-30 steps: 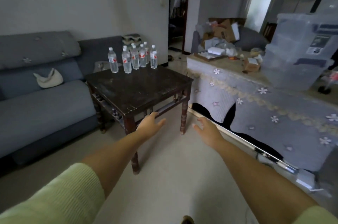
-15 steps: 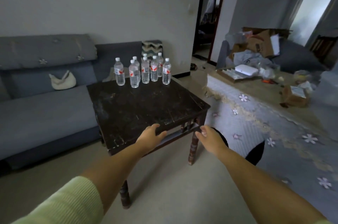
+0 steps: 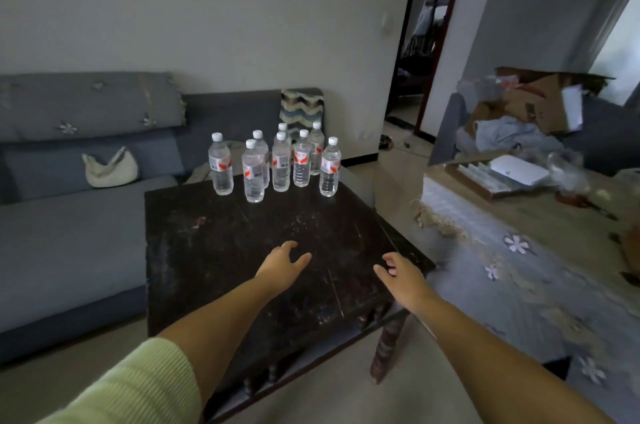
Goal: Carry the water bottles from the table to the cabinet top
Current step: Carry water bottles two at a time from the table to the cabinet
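Note:
Several clear water bottles point(image 3: 281, 165) with white caps and red-and-white labels stand upright in a cluster at the far edge of a dark wooden table point(image 3: 214, 243). My left hand point(image 3: 282, 264) is stretched out over the near middle of the tabletop, fingers relaxed and empty. My right hand point(image 3: 398, 273) hovers over the table's near right corner, also relaxed and holding nothing. Both hands are well short of the bottles.
A grey sofa point(image 3: 62, 226) with a small cream bag point(image 3: 110, 169) runs along the left, behind the table. On the right is a low cabinet under a grey floral cloth point(image 3: 519, 267), its top cluttered with a white box point(image 3: 519, 170) and cardboard boxes point(image 3: 540, 105). A doorway point(image 3: 426, 42) opens behind.
The view has moved closer to the table. Both hands have moved forward, from level with the table's near edge to over its top, closer to the bottles.

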`<action>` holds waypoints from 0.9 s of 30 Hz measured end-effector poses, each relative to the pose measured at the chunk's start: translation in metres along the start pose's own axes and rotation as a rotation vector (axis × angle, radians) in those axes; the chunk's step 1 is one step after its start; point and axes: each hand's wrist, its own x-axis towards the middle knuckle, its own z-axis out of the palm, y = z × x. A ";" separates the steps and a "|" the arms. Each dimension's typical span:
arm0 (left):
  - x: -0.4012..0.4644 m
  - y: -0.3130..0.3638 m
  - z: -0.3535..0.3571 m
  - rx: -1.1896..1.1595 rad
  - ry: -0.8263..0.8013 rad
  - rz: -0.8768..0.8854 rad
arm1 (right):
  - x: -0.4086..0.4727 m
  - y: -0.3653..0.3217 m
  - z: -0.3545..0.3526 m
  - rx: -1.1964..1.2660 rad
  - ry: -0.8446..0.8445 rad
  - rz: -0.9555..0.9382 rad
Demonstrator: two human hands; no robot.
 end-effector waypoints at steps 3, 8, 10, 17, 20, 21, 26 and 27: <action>0.062 0.007 -0.027 -0.023 0.046 -0.033 | 0.063 -0.019 -0.004 -0.026 -0.011 -0.024; 0.156 0.014 -0.069 -0.067 0.123 -0.052 | 0.159 -0.056 0.001 0.015 -0.002 -0.058; 0.171 0.006 -0.068 -0.065 0.112 -0.066 | 0.178 -0.060 0.011 0.017 -0.033 -0.043; 0.238 -0.038 -0.067 -0.082 0.141 -0.222 | 0.277 -0.077 0.052 0.022 -0.189 -0.075; 0.269 -0.050 -0.071 -0.106 0.169 -0.278 | 0.324 -0.088 0.067 0.025 -0.256 -0.117; 0.279 -0.052 -0.071 -0.120 0.180 -0.299 | 0.339 -0.093 0.071 0.029 -0.279 -0.132; 0.333 -0.064 -0.072 -0.212 0.273 -0.428 | 0.410 -0.105 0.091 0.089 -0.268 -0.072; 0.345 -0.066 -0.069 -0.255 0.299 -0.465 | 0.424 -0.100 0.093 0.079 -0.234 -0.014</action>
